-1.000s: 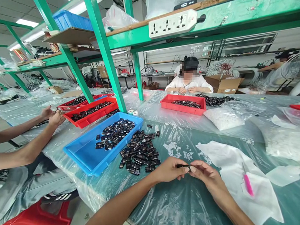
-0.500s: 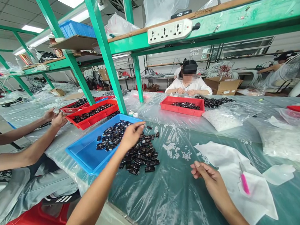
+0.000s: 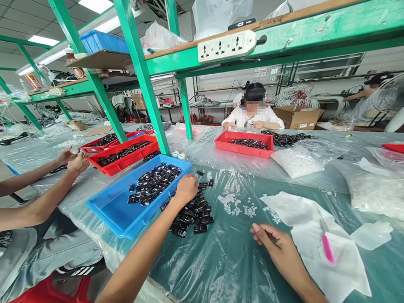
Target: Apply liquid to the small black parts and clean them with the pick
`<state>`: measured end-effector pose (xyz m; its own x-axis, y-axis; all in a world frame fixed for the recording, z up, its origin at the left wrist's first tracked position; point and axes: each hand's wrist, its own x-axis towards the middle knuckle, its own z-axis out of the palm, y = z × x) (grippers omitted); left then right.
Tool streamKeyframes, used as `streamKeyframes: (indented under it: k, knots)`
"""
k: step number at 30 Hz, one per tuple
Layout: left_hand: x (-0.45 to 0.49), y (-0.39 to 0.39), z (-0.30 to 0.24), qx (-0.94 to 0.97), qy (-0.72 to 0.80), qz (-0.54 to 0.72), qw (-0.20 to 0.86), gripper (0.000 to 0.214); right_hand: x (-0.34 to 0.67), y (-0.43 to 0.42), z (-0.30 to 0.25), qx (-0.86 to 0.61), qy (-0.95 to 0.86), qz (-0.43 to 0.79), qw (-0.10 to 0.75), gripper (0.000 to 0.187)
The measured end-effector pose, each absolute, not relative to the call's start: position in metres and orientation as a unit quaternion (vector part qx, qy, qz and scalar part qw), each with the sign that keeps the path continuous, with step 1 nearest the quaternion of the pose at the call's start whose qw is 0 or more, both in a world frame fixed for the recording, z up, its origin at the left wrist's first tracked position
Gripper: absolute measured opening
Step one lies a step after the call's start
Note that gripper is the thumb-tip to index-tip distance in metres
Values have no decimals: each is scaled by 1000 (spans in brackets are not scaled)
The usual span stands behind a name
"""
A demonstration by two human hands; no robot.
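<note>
- Hovering over the pile of black pieces (image 3: 199, 209) on the worktop (image 3: 223, 271), the left hand (image 3: 187, 188) has its fingers bent downward beside the right edge of the blue tray; its back hides the fingertips, so I cannot tell whether they pinch a piece.
- The right hand (image 3: 268, 240) hangs nearer the worktop's near edge, well apart from the left one, thumb and fingertips drawn close together (anything small between them is beyond what I can tell).
- The pile lies loose, spreading from the tray's right edge, with one single piece (image 3: 200, 173) just beyond its far end.
- The blue tray (image 3: 106, 209) sits aslant near the worktop's near edge; more black pieces (image 3: 153, 182) fill its far end, while its near left corner is bare.
- Small white bits (image 3: 229, 204) are scattered between the pile and a white cloth (image 3: 344, 266).
- On that cloth, toward its right edge, lies a pink-handled tool (image 3: 327, 248).
- Two small white rolls (image 3: 176, 154) stand just past the tray's far right corner.
- Toward the worktop's far edge, a red tray (image 3: 244, 150) holds dark pieces, before a seated person in white (image 3: 270, 116).
- At left, another person's hands (image 3: 78, 163) are raised beside a second red tray (image 3: 122, 163).
</note>
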<state>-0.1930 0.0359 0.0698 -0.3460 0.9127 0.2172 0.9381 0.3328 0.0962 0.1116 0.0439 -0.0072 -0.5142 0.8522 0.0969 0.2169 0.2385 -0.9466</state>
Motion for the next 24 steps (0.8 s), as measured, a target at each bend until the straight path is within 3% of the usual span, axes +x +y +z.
streamKeyframes:
  k: [6, 14, 18, 24]
  knots:
    - [-158, 82, 47, -596, -798, -81, 27, 25, 111, 41, -1, -347, -829, 336, 281, 38]
    - [-157, 112, 34, -569, -805, -158, -58, 22, 110, 38, 4, -283, -895, 250, 236, 32]
    - [-145, 99, 42, -572, -757, -280, -148, 32, 111, 37, 2, -305, -876, 258, 270, 30]
    - [-91, 51, 56, -577, -593, -416, -378, 46, 108, 33, 2, -351, -777, 362, 376, 23]
